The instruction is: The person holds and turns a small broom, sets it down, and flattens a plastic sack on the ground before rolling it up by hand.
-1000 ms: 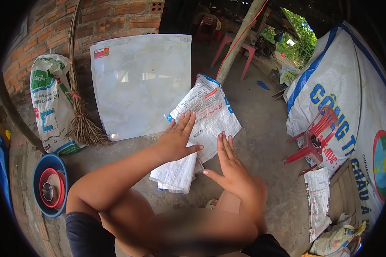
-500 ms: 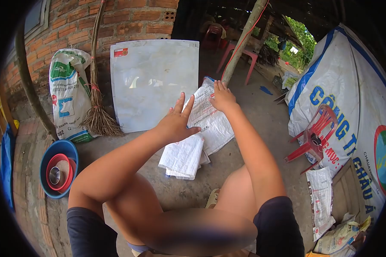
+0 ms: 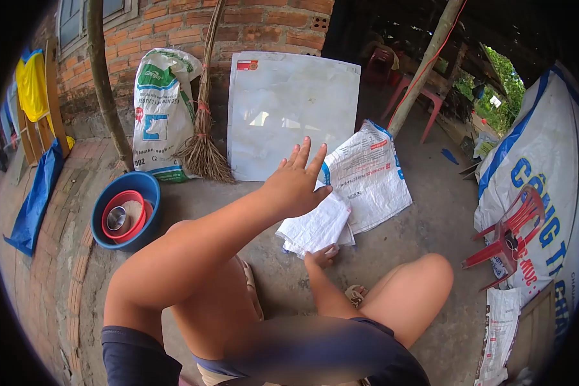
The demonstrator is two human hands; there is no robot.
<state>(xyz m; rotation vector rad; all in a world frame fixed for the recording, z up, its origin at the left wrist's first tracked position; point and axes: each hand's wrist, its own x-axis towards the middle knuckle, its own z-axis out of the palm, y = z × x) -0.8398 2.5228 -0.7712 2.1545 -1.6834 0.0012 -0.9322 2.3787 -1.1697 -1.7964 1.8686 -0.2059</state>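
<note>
My left hand [image 3: 297,184] is spread with its fingers apart, over or just above the left part of a white printed sack [image 3: 374,174] on the concrete floor. A folded white part [image 3: 318,226] lies at the sack's near left side. At the near edge of that folded part is my right hand [image 3: 321,256], its fingers bent against the edge. Whether the fingertips pinch the material is too small to tell. Behind the sack, a large whitish board [image 3: 289,109] leans against the brick wall.
A blue basin [image 3: 149,190] holding red bowls and a metal cup sits at left. Near the wall stand a printed sack [image 3: 164,122] and a straw broom [image 3: 204,151]. On the right are a small red chair [image 3: 503,248] and a large tarp [image 3: 527,148]. A wooden pole [image 3: 428,67] rises behind.
My right hand has come down from the sack's far end to the near edge of the folded part. My left hand stays spread. The view has turned left.
</note>
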